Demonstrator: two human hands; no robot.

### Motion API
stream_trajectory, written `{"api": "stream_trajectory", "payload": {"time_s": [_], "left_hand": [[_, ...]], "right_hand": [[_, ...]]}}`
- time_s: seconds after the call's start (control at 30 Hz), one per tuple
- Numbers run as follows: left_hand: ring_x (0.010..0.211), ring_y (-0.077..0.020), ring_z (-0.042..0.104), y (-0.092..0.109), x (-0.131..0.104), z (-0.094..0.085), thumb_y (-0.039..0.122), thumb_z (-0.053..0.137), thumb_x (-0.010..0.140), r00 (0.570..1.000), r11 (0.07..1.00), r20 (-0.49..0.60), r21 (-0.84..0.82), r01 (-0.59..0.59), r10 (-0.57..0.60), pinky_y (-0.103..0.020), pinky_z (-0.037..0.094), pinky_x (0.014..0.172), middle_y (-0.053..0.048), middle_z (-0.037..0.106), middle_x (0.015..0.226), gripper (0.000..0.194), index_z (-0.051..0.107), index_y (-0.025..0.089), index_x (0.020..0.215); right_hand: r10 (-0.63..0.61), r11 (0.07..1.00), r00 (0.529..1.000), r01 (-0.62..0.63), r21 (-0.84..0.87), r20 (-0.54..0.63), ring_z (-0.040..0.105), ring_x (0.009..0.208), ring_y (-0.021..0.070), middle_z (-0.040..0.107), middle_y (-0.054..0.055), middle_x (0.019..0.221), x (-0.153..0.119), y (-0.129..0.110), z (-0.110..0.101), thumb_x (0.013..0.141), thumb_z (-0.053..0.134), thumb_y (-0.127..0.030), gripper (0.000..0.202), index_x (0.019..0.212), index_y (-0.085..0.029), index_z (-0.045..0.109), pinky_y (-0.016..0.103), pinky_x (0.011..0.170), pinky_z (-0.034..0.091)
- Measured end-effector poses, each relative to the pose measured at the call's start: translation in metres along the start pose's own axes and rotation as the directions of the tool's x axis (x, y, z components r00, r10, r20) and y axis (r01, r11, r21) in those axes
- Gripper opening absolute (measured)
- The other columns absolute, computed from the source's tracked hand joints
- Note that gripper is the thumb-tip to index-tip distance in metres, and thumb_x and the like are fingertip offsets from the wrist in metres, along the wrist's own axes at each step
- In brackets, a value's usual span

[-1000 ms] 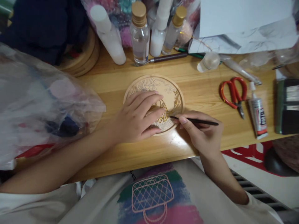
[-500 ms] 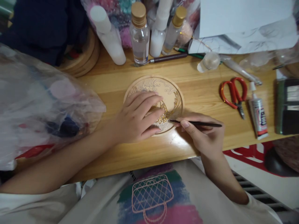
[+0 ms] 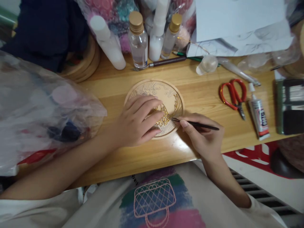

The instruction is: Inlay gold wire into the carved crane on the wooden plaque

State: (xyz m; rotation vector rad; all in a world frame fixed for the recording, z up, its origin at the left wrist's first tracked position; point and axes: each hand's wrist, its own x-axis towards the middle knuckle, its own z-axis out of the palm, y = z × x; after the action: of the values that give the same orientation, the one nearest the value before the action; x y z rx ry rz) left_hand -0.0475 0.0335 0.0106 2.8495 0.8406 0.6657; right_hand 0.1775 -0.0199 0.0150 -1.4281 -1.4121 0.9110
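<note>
A round wooden disc (image 3: 166, 90) with a fine line drawing lies flat on the wooden table (image 3: 204, 95). Part of the drawing near its middle is filled with gold. My left hand (image 3: 137, 122) rests flat on the disc's left half, fingers spread and pressing it down. My right hand (image 3: 204, 136) pinches a thin black brush (image 3: 201, 125) like a pen. The brush tip touches the gold area at the disc's lower right. My left hand hides much of the disc.
Clear and white bottles (image 3: 137, 39) stand at the back. Red-handled scissors (image 3: 231, 93) and a glue tube (image 3: 258, 115) lie to the right, papers (image 3: 237, 28) behind them. A crumpled plastic bag (image 3: 40, 107) fills the left; stacked wooden discs (image 3: 83, 63) sit behind it.
The brush tip has shifted slightly left and up onto the gold area. The view has drifted a little. My left hand stays on the disc.
</note>
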Motion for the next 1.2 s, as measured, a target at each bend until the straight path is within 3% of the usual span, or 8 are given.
{"api": "stream_trajectory", "payload": {"time_s": [0.3,0.5,0.93,1.2], "left_hand": [[0.115,-0.0366,0.059,0.0001,0.0021,0.0005,0.033,0.060,0.090,0.999,0.998,-0.020,-0.047,-0.030,0.029,-0.054,0.050,0.099,-0.019,0.063,0.121,0.032,0.064,0.008,0.110],[0.118,-0.0339,0.058,0.0003,0.0014,0.0011,0.035,0.058,0.091,1.000,0.999,-0.011,-0.033,-0.019,0.019,-0.052,0.049,0.101,-0.017,0.063,0.122,0.032,0.063,0.011,0.112],[0.121,-0.0319,0.055,-0.0004,0.0002,0.0023,0.037,0.053,0.095,1.000,0.999,0.024,-0.030,-0.012,0.013,-0.051,0.047,0.104,-0.015,0.059,0.125,0.032,0.061,0.012,0.112],[0.120,-0.0322,0.055,-0.0005,0.0003,0.0028,0.034,0.057,0.092,1.000,0.999,0.020,-0.053,-0.012,0.013,-0.051,0.047,0.103,-0.015,0.059,0.124,0.030,0.061,0.012,0.112]], "right_hand": [[-0.022,0.999,1.000,0.023,-0.030,0.018,0.073,0.076,0.0118,0.078,-0.002,0.085,0.0023,-0.0028,0.0010,0.082,0.074,-0.015,0.011,0.087,-0.025,0.076,0.022,0.071,0.060],[-0.040,0.998,0.999,0.042,-0.053,0.035,0.072,0.078,0.0121,0.078,-0.002,0.086,0.0023,-0.0027,0.0000,0.083,0.073,-0.014,0.012,0.087,-0.024,0.076,0.023,0.075,0.059],[-0.212,0.965,0.971,0.225,-0.134,0.106,0.072,0.081,0.0143,0.077,-0.001,0.087,0.0015,0.0004,-0.0021,0.084,0.070,-0.011,0.015,0.091,-0.024,0.074,0.027,0.078,0.058],[-0.228,0.959,0.968,0.242,-0.147,0.105,0.072,0.080,0.0143,0.076,-0.002,0.085,-0.0004,0.0013,-0.0008,0.084,0.070,-0.010,0.017,0.091,-0.025,0.074,0.027,0.078,0.058]]}}
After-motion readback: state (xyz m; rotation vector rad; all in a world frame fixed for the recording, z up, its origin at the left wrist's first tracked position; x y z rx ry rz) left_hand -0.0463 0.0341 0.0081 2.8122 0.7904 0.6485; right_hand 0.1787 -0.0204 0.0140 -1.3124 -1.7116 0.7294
